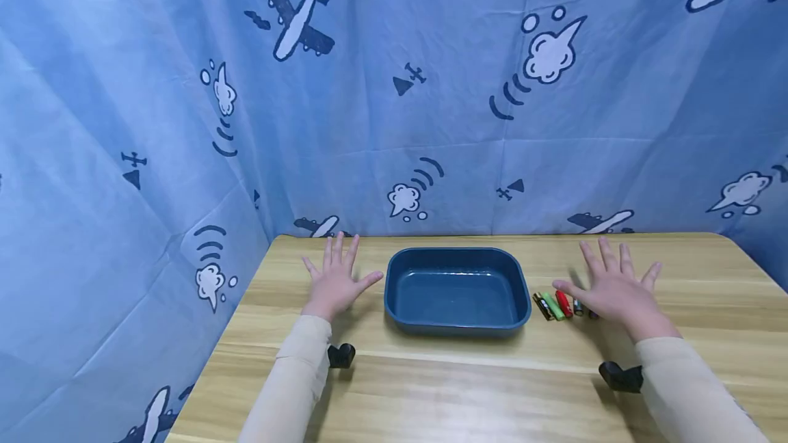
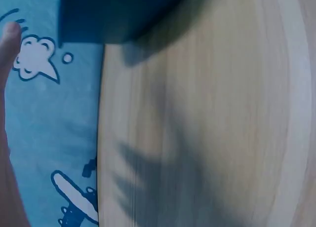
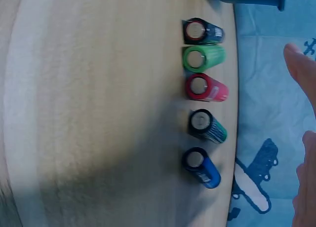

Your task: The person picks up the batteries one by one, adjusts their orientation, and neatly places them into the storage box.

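My left hand (image 1: 334,284) is spread over the table left of a dark blue rectangular bin (image 1: 457,325), its fingers straight and holding nothing. On the other side, my right hand (image 1: 620,294) is also spread, palm down, above a row of batteries and partly covering them in the head view. The right wrist view shows them lying side by side: a black battery (image 3: 212,33), a green battery (image 3: 215,56), a red battery (image 3: 216,90), a dark battery with a teal end (image 3: 213,130) and a blue battery (image 3: 206,172). The right thumb (image 3: 302,71) shows at that view's edge.
The wooden table (image 1: 431,388) ends at the back against a blue curtain (image 1: 369,108) printed with planes and clouds. Both hands cast shadows on the tabletop. Black wrist mounts, such as the right mount (image 1: 618,377), stick out from the sleeves.
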`<action>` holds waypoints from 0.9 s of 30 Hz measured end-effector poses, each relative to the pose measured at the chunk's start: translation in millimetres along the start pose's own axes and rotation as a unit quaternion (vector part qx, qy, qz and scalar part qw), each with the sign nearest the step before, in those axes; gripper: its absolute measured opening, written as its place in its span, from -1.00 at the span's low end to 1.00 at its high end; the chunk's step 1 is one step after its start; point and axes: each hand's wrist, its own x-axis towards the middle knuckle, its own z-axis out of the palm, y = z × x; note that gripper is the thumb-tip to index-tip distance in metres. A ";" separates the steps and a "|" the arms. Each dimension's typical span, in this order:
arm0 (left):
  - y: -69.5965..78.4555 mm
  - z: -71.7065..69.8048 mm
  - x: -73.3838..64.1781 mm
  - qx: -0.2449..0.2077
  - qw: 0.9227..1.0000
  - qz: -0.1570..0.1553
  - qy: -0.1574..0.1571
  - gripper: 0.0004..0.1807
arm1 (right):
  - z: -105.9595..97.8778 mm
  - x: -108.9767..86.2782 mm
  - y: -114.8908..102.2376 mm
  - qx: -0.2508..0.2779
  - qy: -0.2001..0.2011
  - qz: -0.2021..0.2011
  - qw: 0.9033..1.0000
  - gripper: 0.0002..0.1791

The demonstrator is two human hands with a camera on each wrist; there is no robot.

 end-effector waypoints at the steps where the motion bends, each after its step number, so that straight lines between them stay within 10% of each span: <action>1: 2.1 -0.1 -1.7 -0.025 1.000 0.010 -0.009 -0.02 | -0.8 -1.1 0.6 0.001 -0.005 -0.003 1.000 0.13; 7: 19.8 8.1 -15.2 -0.185 0.974 0.077 -0.106 0.06 | -7.2 -6.7 9.5 0.028 -0.035 -0.018 0.999 0.09; 13: 32.9 18.8 -27.2 -0.277 0.945 0.069 -0.159 0.22 | -2.6 -13.1 28.5 0.126 -0.078 -0.018 0.989 0.06; 18: 36.4 22.9 -30.6 -0.286 0.946 0.068 -0.138 0.26 | 8.4 -17.5 37.3 0.176 -0.097 -0.030 0.979 0.06; 27: 42.1 35.2 -31.7 -0.296 0.943 0.058 -0.140 0.23 | 16.7 -22.5 44.8 0.093 -0.062 -0.010 0.994 -0.01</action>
